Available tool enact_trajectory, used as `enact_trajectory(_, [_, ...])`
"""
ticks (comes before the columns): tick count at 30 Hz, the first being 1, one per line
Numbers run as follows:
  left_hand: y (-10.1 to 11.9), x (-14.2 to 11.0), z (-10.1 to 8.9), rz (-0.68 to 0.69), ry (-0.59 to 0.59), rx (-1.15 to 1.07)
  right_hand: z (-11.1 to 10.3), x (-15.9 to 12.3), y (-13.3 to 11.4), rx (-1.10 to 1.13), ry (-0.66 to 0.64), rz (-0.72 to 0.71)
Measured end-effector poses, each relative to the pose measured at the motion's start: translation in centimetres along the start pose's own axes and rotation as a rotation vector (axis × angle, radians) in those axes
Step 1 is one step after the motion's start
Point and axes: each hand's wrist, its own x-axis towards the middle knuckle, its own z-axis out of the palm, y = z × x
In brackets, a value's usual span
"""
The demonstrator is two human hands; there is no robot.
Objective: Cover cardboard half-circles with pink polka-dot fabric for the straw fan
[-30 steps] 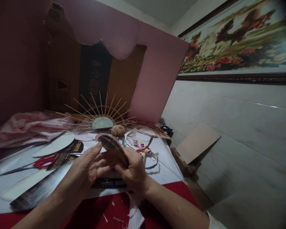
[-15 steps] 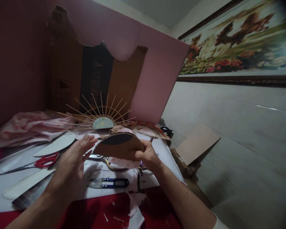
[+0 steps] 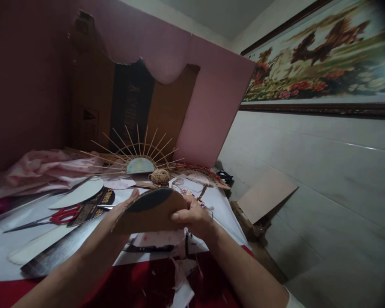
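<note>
A half-round piece of brown cardboard [image 3: 150, 218] with a dark patch along its curved edge is held up over the table. My right hand [image 3: 197, 218] grips its right end, thumb on the near face and fingers behind. At the left end, my left hand [image 3: 120, 209] lies against or behind the cardboard; one fingertip shows above the edge and the other fingers are hidden. Below it are a strip of pink dotted cloth [image 3: 160, 238] and partly covered thread snips [image 3: 150, 248]. Red-handled scissors [image 3: 62, 216] lie left of my left arm.
Behind stand a half-round frame with thin radiating sticks [image 3: 140, 166] and a twine ball [image 3: 159, 176]. Pale curved pieces [image 3: 80, 193] and crumpled pink cloth [image 3: 51, 169] lie left. A torn pink-covered box [image 3: 208, 102] rises at the back, and a tiled wall [image 3: 333, 171] stands right.
The cardboard has come lower and nearer, tilting down at its left end. My left hand has moved from beside it to its left end. The twine ball now shows more fully.
</note>
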Motion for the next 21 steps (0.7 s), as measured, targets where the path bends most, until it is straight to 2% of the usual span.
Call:
enact_trajectory(3, [0.5, 0.1, -0.3, 0.110, -0.023, 0.063, 0.5, 0.2, 0.0, 0.074, 0.082, -0.037])
enact_trajectory(8, [0.6, 0.3, -1.0, 0.159, -0.058, 0.167, 0.7, 0.9, 0.5, 0.177, 0.131, -0.062])
enact_trajectory(11, [0.1, 0.7, -1.1, 0.182, -0.010, 0.221, 0.6, 1.1, 0.7, 0.196, 0.156, -0.072])
enact_trajectory(15, [-0.4, 0.9, -1.1, 0.243, 0.079, 0.183, 0.8, 1.2, 0.9, 0.198, 0.184, -0.056])
enact_trajectory(21, [-0.2, 0.8, -1.1, 0.268, 0.076, 0.331, 1.3, 1.4, 1.4, 0.152, 0.265, -0.059])
